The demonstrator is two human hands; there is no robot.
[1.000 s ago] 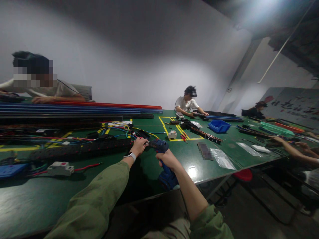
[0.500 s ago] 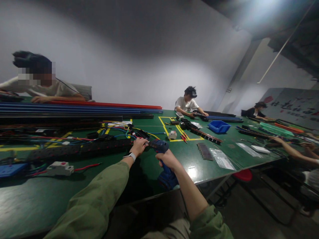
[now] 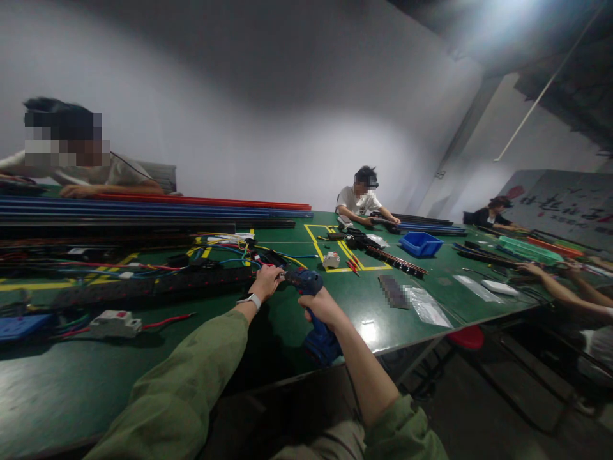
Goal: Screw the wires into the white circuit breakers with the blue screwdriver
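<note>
My right hand (image 3: 322, 308) is wrapped round the grip of a blue cordless drill (image 3: 311, 281), whose chuck points left. At its tip, my left hand (image 3: 267, 282) has its fingers pinched together by the end of a long black socket strip (image 3: 205, 284). What those fingers hold is too small and partly hidden. Just behind them lie loose coloured wires (image 3: 282, 257) and a black part. A white circuit breaker (image 3: 331, 260) stands beyond the drill, with red-tipped leads (image 3: 353, 265) beside it.
Nearer left lie another white breaker (image 3: 115, 324) with a red wire and a blue socket piece (image 3: 23, 328). Long blue rails (image 3: 143, 209) run along the back. To the right are a blue bin (image 3: 420, 244) and a plastic bag (image 3: 428, 306). Several people work around the table.
My hands and the drill stay almost in place. At the far right, a co-worker's hands have shifted a little.
</note>
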